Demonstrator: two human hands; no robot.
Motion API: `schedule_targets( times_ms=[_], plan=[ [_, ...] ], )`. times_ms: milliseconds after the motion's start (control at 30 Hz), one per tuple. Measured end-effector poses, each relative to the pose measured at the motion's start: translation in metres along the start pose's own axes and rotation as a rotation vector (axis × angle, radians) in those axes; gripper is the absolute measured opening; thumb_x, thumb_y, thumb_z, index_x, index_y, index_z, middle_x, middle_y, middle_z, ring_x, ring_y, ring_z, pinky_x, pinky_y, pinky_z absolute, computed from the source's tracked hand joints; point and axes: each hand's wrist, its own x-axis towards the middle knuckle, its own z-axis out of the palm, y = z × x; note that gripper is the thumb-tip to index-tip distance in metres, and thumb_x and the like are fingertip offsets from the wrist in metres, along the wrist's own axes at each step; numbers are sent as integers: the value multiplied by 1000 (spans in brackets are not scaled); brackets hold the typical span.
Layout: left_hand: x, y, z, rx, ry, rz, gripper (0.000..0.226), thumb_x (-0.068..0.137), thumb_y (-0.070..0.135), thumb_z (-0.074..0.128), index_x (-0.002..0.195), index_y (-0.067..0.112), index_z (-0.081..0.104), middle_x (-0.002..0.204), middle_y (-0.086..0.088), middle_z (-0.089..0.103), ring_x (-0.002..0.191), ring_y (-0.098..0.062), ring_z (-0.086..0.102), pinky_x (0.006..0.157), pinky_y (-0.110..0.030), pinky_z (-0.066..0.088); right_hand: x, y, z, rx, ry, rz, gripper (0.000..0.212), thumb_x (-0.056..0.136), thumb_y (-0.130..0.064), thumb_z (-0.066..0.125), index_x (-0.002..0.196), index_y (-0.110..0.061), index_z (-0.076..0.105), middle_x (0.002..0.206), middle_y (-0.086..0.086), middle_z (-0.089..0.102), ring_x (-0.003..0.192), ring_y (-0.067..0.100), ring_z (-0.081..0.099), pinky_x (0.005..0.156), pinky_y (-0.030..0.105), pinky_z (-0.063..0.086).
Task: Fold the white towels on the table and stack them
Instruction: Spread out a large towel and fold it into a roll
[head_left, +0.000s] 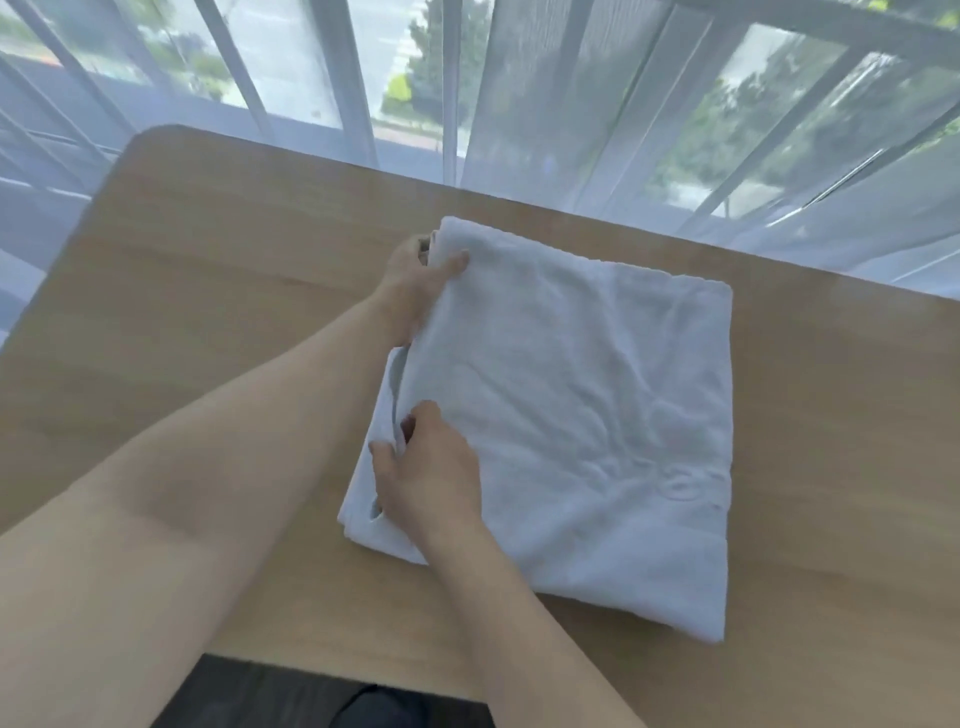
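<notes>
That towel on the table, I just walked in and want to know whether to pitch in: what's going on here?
A person is folding a white towel on a wooden table beside a sheer-curtained window. The towel already lies as a folded rectangle. Both hands work its left edge: the left hand grips the far corner, thumb on top, while the right hand pinches the layers at the near part of that edge. No other towels or finished stack are in view.
</notes>
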Motion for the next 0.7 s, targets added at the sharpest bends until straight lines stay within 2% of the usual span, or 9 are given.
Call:
schedule_targets(
  times_ms=[67, 133, 233, 300, 400, 500, 567, 600, 700],
  plan=[
    [-11, -9, -8, -44, 22, 55, 57, 89, 27, 78, 137, 16, 50, 123, -4, 66, 103, -14, 69, 81, -29, 59, -4, 6, 8, 69, 18, -45, 21, 98, -43, 52, 101, -23, 50, 89, -5, 61, 86, 19, 59, 74, 34, 46],
    [-31, -16, -19, -26, 40, 112, 54, 86, 28, 80, 130, 26, 48, 113, 2, 69, 92, -6, 69, 73, -21, 57, -5, 12, 8, 95, -1, -76, 18, 97, -43, 51, 105, -28, 55, 80, -12, 60, 82, 13, 60, 72, 29, 45],
    [-70, -34, -34, 50, 94, 102, 30, 89, 26, 77, 111, 23, 56, 111, -4, 70, 100, -19, 69, 85, -32, 58, -6, 23, -1, 246, -28, -38, 11, 98, -34, 52, 102, -33, 63, 73, -12, 64, 71, 6, 63, 69, 28, 52],
    [-98, -45, -45, 204, 126, 65, 20, 91, 33, 74, 101, 19, 63, 104, -3, 70, 95, -19, 67, 83, -30, 56, -9, 29, -6, 361, 24, -17, 13, 97, -27, 54, 95, -33, 65, 73, -9, 67, 66, 8, 65, 69, 30, 57],
    [-137, -56, -54, 447, 197, 83, 23, 89, 48, 71, 90, 26, 65, 96, 2, 64, 78, -7, 60, 71, -27, 51, -12, 36, -16, 229, 199, -114, 13, 96, -24, 57, 91, -35, 64, 71, -8, 65, 66, 6, 61, 61, 11, 45],
    [-174, -61, -54, 575, 134, 37, 41, 80, 68, 67, 90, 30, 58, 84, 10, 60, 71, -3, 56, 62, -27, 45, -18, 47, -30, 97, 295, -220, 12, 96, -19, 58, 99, -28, 65, 68, -16, 60, 68, 5, 58, 64, 10, 42],
    [-194, -68, -52, 756, 77, -32, 52, 76, 74, 66, 100, 30, 53, 91, 15, 56, 81, -6, 58, 67, -30, 48, -23, 57, -38, -60, 368, -261, 16, 95, -16, 59, 106, -23, 67, 86, -16, 63, 84, 6, 57, 81, 19, 43],
    [-201, -73, -52, 834, 80, -37, 52, 77, 73, 66, 103, 31, 51, 94, 16, 54, 86, -8, 57, 69, -32, 48, -25, 63, -41, -150, 401, -267, 19, 94, -14, 60, 110, -21, 68, 99, -11, 63, 96, 13, 56, 91, 24, 40],
    [-214, -84, -57, 869, 120, -20, 47, 78, 69, 68, 105, 35, 51, 93, 20, 51, 88, -6, 56, 65, -29, 42, -26, 77, -48, -315, 399, -216, 31, 92, -15, 63, 123, -21, 67, 127, -1, 58, 125, 24, 47, 106, 34, 26]
  ],
)
